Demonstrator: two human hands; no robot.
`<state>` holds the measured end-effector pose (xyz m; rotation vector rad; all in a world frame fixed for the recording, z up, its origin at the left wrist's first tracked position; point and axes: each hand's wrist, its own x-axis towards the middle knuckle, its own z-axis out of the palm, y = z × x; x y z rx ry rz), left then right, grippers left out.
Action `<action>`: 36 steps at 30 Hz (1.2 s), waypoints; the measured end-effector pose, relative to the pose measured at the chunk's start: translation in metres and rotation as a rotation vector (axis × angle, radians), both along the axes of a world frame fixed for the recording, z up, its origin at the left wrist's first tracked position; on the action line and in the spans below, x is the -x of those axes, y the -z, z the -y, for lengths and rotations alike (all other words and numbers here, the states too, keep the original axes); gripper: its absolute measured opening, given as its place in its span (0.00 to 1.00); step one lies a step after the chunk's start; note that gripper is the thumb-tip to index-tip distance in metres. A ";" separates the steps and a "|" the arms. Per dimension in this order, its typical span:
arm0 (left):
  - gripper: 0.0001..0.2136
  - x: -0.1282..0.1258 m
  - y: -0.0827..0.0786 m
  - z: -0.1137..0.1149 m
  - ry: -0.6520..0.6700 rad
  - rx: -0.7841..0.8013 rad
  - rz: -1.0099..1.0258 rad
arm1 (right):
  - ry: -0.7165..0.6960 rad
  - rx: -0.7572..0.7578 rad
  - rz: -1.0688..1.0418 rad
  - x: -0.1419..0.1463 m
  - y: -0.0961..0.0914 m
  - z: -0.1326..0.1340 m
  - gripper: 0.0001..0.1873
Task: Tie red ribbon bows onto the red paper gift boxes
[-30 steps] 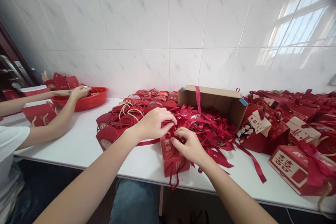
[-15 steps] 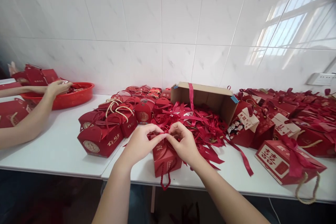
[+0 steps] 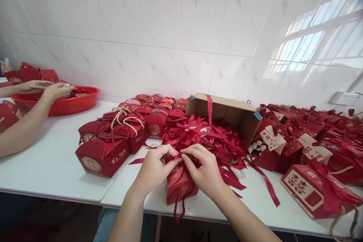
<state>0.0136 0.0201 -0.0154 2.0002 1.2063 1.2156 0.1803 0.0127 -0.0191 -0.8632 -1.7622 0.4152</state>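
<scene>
A small red gift box with a red cord handle stands near the front edge of the white table. My left hand and my right hand meet over its top, fingers pinched on a red ribbon there. Just behind lies a heap of loose red ribbons spilling from a tipped cardboard box.
Finished red boxes crowd the left of the ribbon heap; more with bows fill the right side. Another person's hands reach into a red basin at far left. A tiled wall backs the table.
The view has swung right and down. My two hands came together above the gift box and now pinch the ribbon at its top. The other person's hands stay at the basin.
</scene>
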 end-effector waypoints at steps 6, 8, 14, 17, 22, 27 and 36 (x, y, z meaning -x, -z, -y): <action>0.04 -0.002 0.005 -0.001 0.027 -0.033 0.059 | 0.033 -0.045 0.151 -0.003 0.008 0.005 0.10; 0.04 -0.005 0.006 -0.001 0.037 -0.013 0.090 | 0.123 -0.081 0.202 -0.003 0.011 0.006 0.11; 0.04 -0.008 0.005 -0.002 0.046 0.035 0.144 | 0.203 0.050 0.215 -0.006 0.008 0.005 0.07; 0.04 -0.008 0.005 -0.004 0.037 0.043 0.203 | 0.062 0.227 0.168 -0.011 0.000 0.001 0.05; 0.04 -0.008 0.011 -0.011 0.039 0.051 0.249 | -0.170 0.472 0.076 -0.014 -0.010 -0.004 0.11; 0.06 -0.010 0.009 -0.005 -0.052 -0.025 0.278 | -0.150 0.519 -0.088 -0.004 -0.002 -0.001 0.13; 0.05 -0.001 -0.002 0.020 -0.004 0.086 0.034 | -0.035 0.466 -0.156 0.006 0.016 0.005 0.14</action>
